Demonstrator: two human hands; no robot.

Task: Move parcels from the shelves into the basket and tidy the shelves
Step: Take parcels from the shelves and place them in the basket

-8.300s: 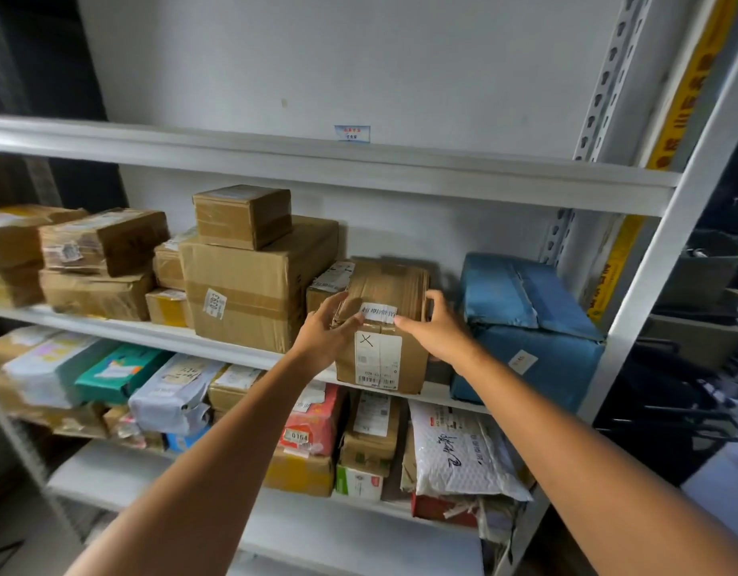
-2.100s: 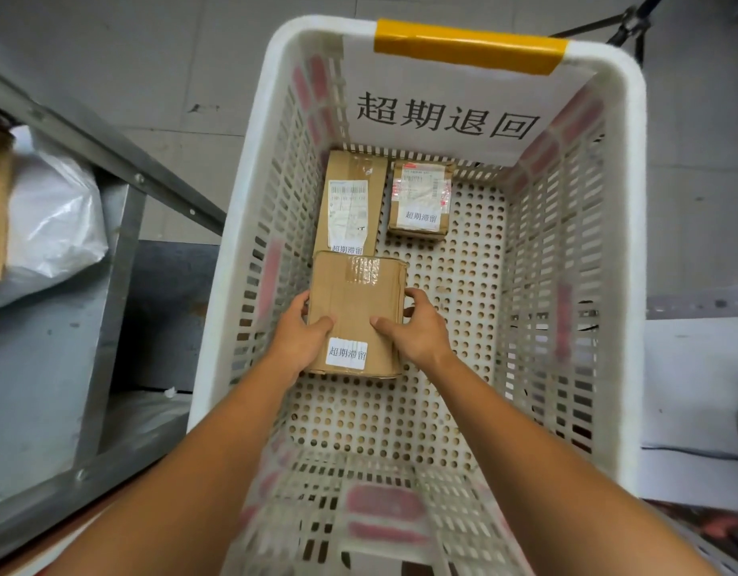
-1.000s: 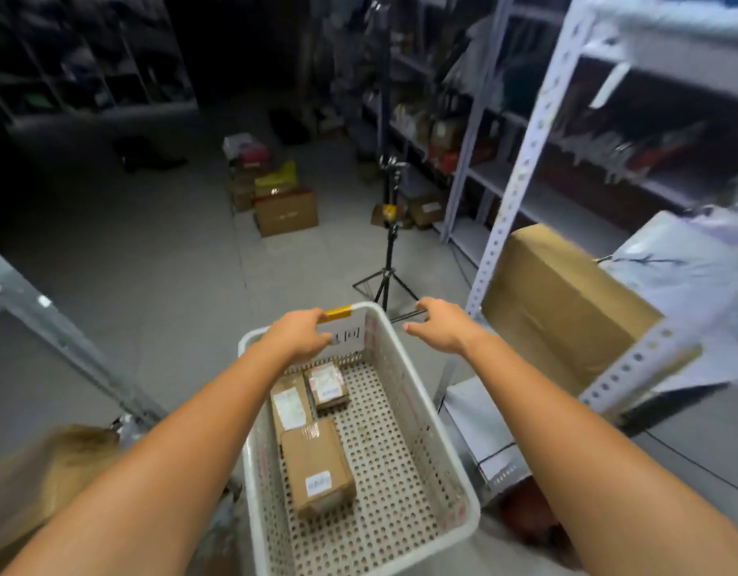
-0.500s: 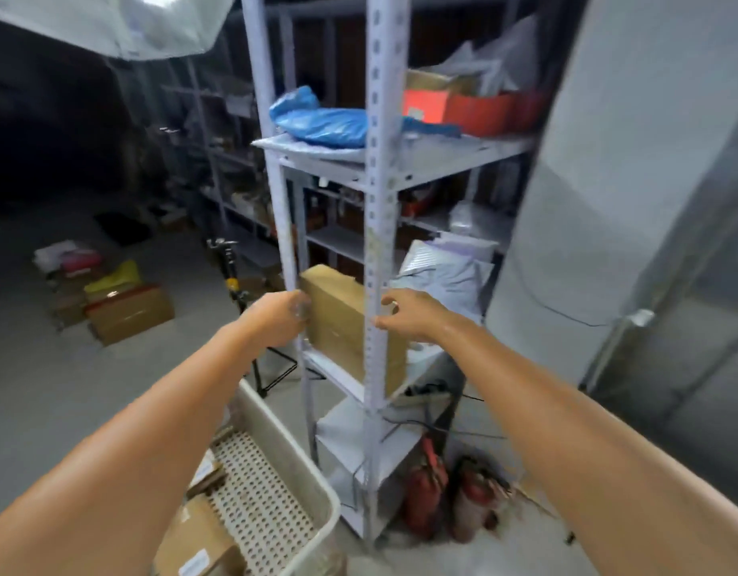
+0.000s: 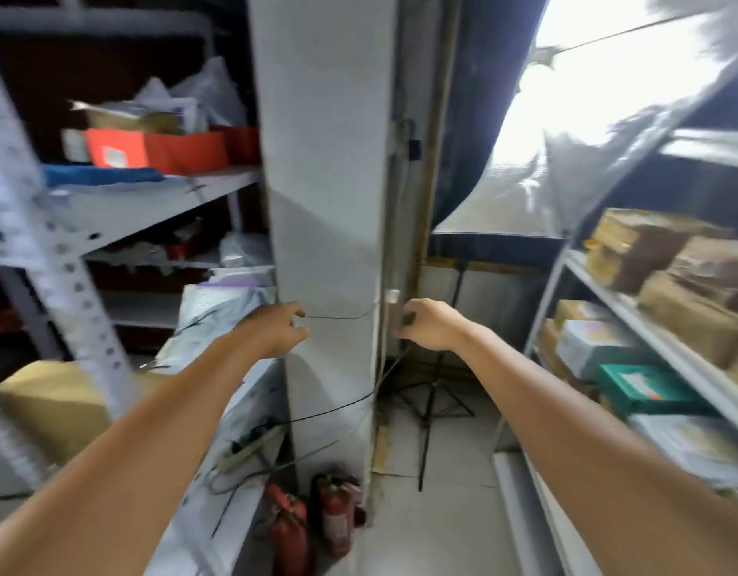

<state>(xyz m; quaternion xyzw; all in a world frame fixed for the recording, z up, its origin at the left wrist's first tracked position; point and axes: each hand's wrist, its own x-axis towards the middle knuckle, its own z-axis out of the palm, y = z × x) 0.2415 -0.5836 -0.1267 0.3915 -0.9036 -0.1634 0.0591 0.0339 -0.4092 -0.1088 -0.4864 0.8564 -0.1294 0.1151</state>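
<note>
Left hand [image 5: 276, 330] and right hand [image 5: 427, 324] look empty, fingers loosely curled, though blur may hide a touch. Parcels [image 5: 649, 251] sit on the shelf [image 5: 666, 349] at 3 o'clock; basket out of view. Risks: tripod [image 5: 429, 392] and cable [image 5: 330, 409] at 6 o'clock could snag a foot, and a hasty reach could topple the stack.

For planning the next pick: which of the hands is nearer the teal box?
Right. The right hand is left of the teal box; the left hand is farther left, across the column.

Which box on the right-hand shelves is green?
The flat teal-green box with a white label, low on the right shelf rack. Its neighbours are brown cardboard parcels and a pale grey box.
</note>
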